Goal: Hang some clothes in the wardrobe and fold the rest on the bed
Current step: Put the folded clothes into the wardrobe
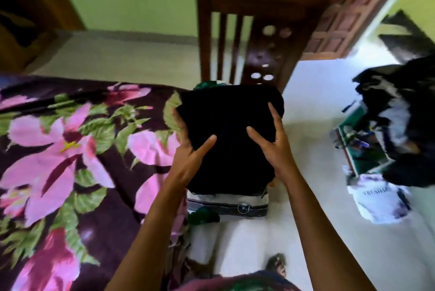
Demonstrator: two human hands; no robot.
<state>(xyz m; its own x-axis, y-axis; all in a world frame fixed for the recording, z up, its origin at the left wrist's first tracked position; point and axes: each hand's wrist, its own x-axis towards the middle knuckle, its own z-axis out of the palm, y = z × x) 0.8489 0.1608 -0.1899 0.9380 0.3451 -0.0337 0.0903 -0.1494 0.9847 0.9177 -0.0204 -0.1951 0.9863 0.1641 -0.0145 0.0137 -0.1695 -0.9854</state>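
Clothes folded in a stack [229, 112], black on top, sit clamped between your left hand [188, 157] and right hand [274, 149], thumbs pressing down to keep layers together, just past the edge of the bed [70, 149].

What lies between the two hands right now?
In the head view, the folded black garment fills the gap: the left hand and right hand hold its opposite sides, thumbs on top. A pale striped cloth shows beneath it.
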